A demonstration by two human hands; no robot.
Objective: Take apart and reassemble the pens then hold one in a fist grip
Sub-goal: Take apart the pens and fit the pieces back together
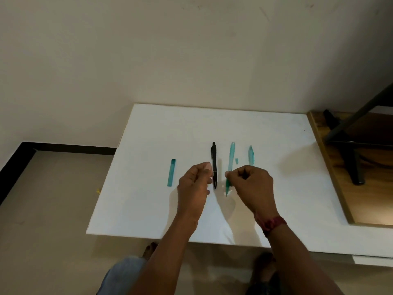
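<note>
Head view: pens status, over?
Right hand pinches teal pen body. Left hand curled beside black pen, contents unclear. Teal sleeve loose on white board. Nothing blocking.

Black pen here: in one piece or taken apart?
In one piece. The black pen lies flat on the white board as a single body; only the teal parts lie loose beside it.

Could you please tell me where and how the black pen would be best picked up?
Probably the barrel's far half, from straight above, pinched across its width. The black pen lies flat on the white table, pointing away; the left hand crowds its near half, while the far half is clear.
</note>
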